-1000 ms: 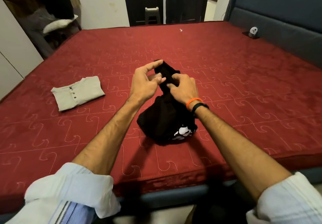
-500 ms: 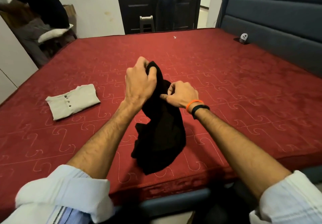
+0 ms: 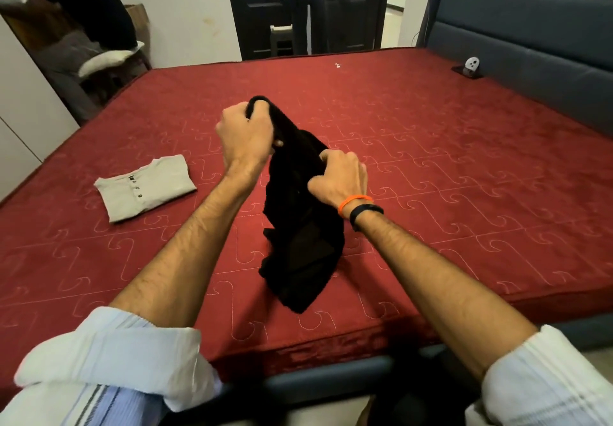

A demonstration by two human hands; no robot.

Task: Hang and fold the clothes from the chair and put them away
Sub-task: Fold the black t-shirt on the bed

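A black garment (image 3: 300, 236) hangs bunched above the red mattress (image 3: 431, 166), its lower end near the front edge. My left hand (image 3: 243, 137) grips its top end, raised a little. My right hand (image 3: 340, 178), with an orange and a black wristband, grips the cloth lower down on the right side. A folded beige buttoned shirt (image 3: 146, 186) lies flat on the mattress to the left. The chair (image 3: 96, 57) at the far left carries a pile of dark, grey and white clothes.
A blue padded headboard (image 3: 530, 40) runs along the right. A small white object (image 3: 471, 65) sits on the mattress by the headboard. A dark door stands at the back, with a person (image 3: 306, 4) and a stool (image 3: 282, 39) in the doorway. White wardrobe panels line the left.
The black garment went from a heap resting on the mattress to hanging lifted in both hands. My left hand closed round its top and rose; my right hand shifted lower on the cloth.
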